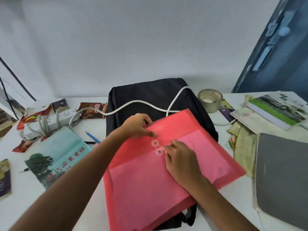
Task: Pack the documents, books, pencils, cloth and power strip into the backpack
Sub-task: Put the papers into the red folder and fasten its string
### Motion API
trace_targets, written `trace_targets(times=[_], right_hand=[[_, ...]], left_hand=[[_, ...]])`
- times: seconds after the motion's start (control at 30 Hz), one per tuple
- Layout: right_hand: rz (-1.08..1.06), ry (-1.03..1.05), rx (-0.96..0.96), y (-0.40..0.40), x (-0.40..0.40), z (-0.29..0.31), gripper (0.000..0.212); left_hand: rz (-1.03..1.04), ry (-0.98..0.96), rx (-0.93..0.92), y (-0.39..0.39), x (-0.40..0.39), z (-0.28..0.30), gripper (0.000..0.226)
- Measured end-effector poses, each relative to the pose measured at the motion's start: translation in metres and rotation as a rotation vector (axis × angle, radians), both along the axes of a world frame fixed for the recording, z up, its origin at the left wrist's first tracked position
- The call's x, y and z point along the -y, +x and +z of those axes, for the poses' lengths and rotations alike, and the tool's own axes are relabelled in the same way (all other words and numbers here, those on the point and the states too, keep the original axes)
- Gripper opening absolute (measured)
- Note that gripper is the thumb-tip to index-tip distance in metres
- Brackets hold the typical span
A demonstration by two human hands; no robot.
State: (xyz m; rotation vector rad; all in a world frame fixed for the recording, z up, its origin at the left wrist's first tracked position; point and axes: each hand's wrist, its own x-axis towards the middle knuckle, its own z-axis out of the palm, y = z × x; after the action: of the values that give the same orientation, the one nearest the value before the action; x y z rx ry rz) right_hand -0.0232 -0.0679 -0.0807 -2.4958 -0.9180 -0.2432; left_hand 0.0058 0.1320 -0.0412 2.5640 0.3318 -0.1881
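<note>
While the black backpack (150,99) lies flat on the white table (83,194), a red document envelope (150,180) rests on top of it, covering its near half. Left hand (138,125) presses on the envelope flap near its upper edge, fingers extended and close together beside the upper clasp disc (154,143). Right hand (180,157) pinches the thin closure string between thumb and fingertips, just beside the lower clasp disc (159,152). White power strip (55,121) sits left of the backpack; its cable (150,104) runs across the bag. Blue pencil (92,137) and a teal book (58,155) lie left. Yellowish cloth (243,145), a green-covered book (276,112), a grey laptop (283,177) and a tape roll (210,100) lie right.
</note>
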Motion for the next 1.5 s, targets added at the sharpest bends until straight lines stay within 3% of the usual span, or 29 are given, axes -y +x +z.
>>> trace_targets(times=[0.13, 0.27, 0.4, 0.53, 0.67, 0.77, 0.93, 1.07, 1.2, 1.5], right_hand=[[0.04, -0.105, 0.03, 0.004, 0.005, 0.001, 0.025], [0.045, -0.212, 0.141, -0.004, 0.01, 0.007, 0.02], [0.056, -0.264, 0.163, -0.019, 0.003, 0.015, 0.034], [0.023, -0.272, 0.026, -0.036, -0.013, 0.022, 0.019], [0.04, -0.319, -0.244, -0.033, -0.018, 0.03, 0.016], [0.127, -0.23, -0.311, -0.02, -0.022, 0.035, 0.016], [0.368, -0.243, -0.249, 0.012, -0.036, 0.045, 0.017], [0.468, -0.272, -0.261, 0.042, -0.051, 0.046, 0.012], [0.479, -0.306, -0.287, 0.057, -0.064, 0.049, 0.005], [0.344, -0.559, -0.276, 0.068, -0.088, 0.059, 0.019]], left_hand=[[0.035, -0.012, 0.067, 0.001, 0.0, -0.009, 0.042], [0.063, -0.012, 0.196, -0.01, 0.002, -0.023, 0.044], [0.068, -0.04, 0.297, -0.016, 0.003, -0.033, 0.041], [0.067, -0.043, 0.345, -0.016, 0.0, -0.036, 0.041], [0.074, -0.057, 0.373, -0.017, 0.001, -0.041, 0.042], [0.06, -0.067, 0.376, -0.019, 0.0, -0.044, 0.044], [0.053, -0.139, 0.382, -0.019, -0.001, -0.041, 0.051], [0.059, -0.31, 0.322, -0.02, -0.015, -0.037, 0.032], [0.024, -0.47, 0.231, -0.016, -0.03, -0.037, 0.027], [-0.086, -0.462, 0.183, -0.014, -0.035, -0.026, 0.033]])
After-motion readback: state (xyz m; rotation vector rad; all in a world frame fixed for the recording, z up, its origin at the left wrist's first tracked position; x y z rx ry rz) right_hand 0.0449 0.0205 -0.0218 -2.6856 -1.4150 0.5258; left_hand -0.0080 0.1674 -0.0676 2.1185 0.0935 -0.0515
